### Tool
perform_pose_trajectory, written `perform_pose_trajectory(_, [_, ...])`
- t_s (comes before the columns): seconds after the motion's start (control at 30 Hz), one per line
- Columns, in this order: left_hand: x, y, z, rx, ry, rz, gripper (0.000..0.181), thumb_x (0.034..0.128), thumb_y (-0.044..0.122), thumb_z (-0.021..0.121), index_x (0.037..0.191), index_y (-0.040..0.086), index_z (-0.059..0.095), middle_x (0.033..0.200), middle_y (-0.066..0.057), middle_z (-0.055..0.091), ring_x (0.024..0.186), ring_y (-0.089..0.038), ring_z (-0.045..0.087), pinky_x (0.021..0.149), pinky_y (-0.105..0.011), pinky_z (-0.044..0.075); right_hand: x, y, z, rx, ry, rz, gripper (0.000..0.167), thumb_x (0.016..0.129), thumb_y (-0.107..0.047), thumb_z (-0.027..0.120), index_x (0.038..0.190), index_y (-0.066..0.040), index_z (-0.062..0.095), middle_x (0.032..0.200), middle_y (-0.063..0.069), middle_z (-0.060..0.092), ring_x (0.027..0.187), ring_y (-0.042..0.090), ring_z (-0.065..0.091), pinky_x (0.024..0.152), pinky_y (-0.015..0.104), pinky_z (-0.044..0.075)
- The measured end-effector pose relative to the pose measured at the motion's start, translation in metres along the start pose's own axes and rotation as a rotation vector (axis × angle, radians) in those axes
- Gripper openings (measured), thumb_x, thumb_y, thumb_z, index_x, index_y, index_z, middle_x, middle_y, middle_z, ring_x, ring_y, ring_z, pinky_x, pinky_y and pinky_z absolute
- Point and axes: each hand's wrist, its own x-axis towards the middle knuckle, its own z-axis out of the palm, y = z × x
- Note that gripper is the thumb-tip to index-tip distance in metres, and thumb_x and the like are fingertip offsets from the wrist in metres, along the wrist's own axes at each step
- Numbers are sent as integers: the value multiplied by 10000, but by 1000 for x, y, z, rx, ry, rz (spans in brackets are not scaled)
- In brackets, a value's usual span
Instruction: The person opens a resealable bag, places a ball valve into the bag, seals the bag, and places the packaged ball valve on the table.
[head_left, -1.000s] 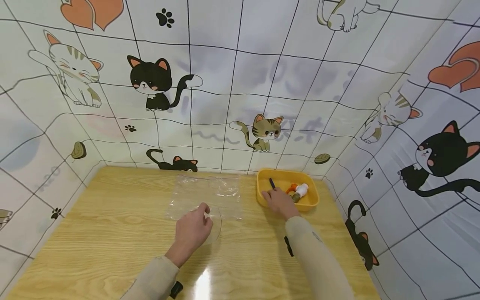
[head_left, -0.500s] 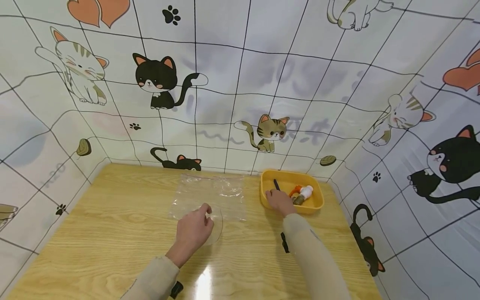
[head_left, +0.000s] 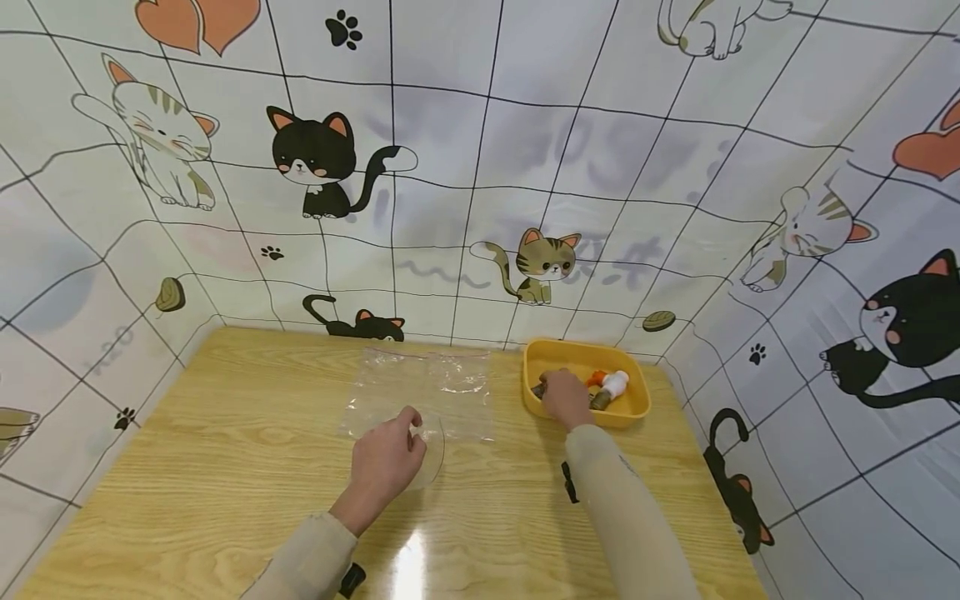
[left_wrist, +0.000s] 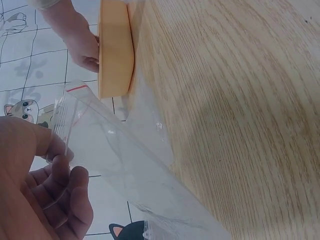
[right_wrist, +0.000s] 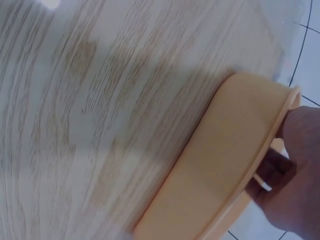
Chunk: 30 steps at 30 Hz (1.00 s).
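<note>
- Left hand [head_left: 386, 454], left of centre: thumb and fingers pinched on a clear zip bag [left_wrist: 117, 140], by its red-striped zip edge; bag raised off the desk [head_left: 247, 433], film hanging slack.
- Right hand [head_left: 566, 396], well apart from the left: lowered over the near rim of the yellow tray [head_left: 581, 354], fingers bent inside it. From my feeds I cannot tell whether they have closed on anything.
- Dark grey item [head_left: 537, 389], one: at the left of that hand, close by its fingertips; contact not certain.
- Tray, far right of the desk, contents otherwise visible: white item [head_left: 615, 383], orange item [head_left: 597, 377], olive-brown item [head_left: 602, 400], lying close together right of my right hand; exact kinds too small to name.
- Flat clear plastic [head_left: 420, 383]: far side of the desk, left of the tray, just beyond the left hand; whether separate from the held bag, I cannot say.
- Done, by my judgement: bag picked up and held; right hand at the tray.
- Left, by my judgement: most of the work. I see nothing inside the held bag, and nothing lifted clear of the tray; early stage.
</note>
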Motion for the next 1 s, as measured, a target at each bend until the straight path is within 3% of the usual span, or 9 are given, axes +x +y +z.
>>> perform_pose_trajectory(0.1, [-1,-1,-1,-3,4,-3,150,850,147,604,996,147,639,548,85,498,398,-100,336,378,-255,268,6,3,0,-36,17,-60,332,949,-22,546,1249,-101,665,1236,140,649,1136,354,601,912,505,519])
perform_pose_trajectory(0.37, [0,-2,-1,-11,18,-5,152,833,147,609,981,158,639,578,94,536,401,-90,366,378,-254,290,13,4,-9,-5,-131,-122,341,971,1,513,1260,-102,661,1294,100,645,1227,323,572,1032,493,452])
perform_pose_trajectory(0.7, [1,-3,-1,-9,37,11,147,836,157,623,980,147,649,578,100,534,407,-83,374,377,-251,289,13,0,-11,16,-149,-122,295,931,45,540,1133,-74,719,1182,113,694,1138,312,623,961,472,504])
perform_pose_trajectory(0.87, [1,-3,-3,-10,42,10,143,832,151,629,974,152,645,582,101,537,412,-79,377,382,-249,291,17,2,-7,-9,-183,-98,239,922,24,569,1030,-106,738,1080,75,707,938,233,613,812,396,501])
perform_pose_trajectory(1.0, [1,-2,-4,-8,40,8,138,835,155,631,973,155,644,582,102,540,412,-74,379,381,-247,292,21,4,-3,-38,-183,-90,215,928,-17,580,1023,-130,736,1078,61,706,919,214,600,805,394,494])
